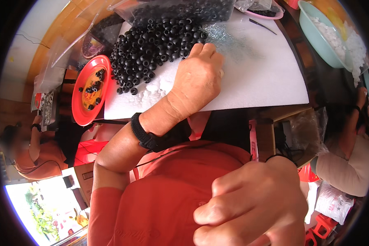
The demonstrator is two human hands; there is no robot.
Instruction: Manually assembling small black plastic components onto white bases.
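Observation:
My left hand (pixel 201 78) reaches over a white foam sheet (pixel 270 82), its fingers curled down at the right edge of a heap of round black beads with holes (pixel 151 49). Its fingertips are turned away, so whatever they pinch is hidden. Just beyond the knuckles lies a scatter of tiny glittering silvery pieces (pixel 225 39), too small to make out. Raised close in front of my red shirt, my right hand (pixel 254 201) has its fingers bent inward. Their tips are out of sight, and anything held there cannot be seen.
A red plate (pixel 106 98) with a few black beads stands left of the sheet. Behind the heap is a clear plastic box (pixel 180 12). A slim dark tool (pixel 262 26) lies at the far right, near a pale green basin (pixel 322 39) of white material. Other people sit on both sides.

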